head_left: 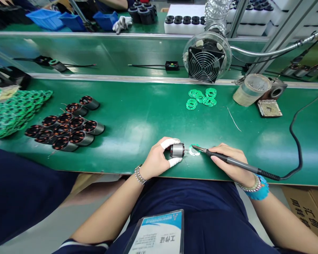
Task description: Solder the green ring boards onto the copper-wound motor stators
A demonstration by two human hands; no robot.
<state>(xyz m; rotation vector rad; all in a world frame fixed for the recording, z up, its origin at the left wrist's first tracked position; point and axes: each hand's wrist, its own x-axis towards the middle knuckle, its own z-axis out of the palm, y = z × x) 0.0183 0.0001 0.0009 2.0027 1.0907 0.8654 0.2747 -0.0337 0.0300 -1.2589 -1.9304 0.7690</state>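
Note:
My left hand (159, 157), with white covers on two fingertips, grips a motor stator (177, 150) lying on its side on the green bench. Thin wires stick out of the stator's right end toward a green ring-shaped circuit board (194, 150) on the bench. In my right hand (231, 162) is a soldering iron (229, 159), held like a pen. Its tip lies over the upper part of the ring board; whether it touches cannot be made out.
Several stators (69, 127) stand at left beside a pile of green boards (13, 111). Loose ring boards (200, 98), a solder wire (233, 119), a round container (251, 90) and a tip-cleaning sponge (269, 108) lie farther back. A fan (205, 65) hangs over the bench. The iron's cord (299, 144) curves right.

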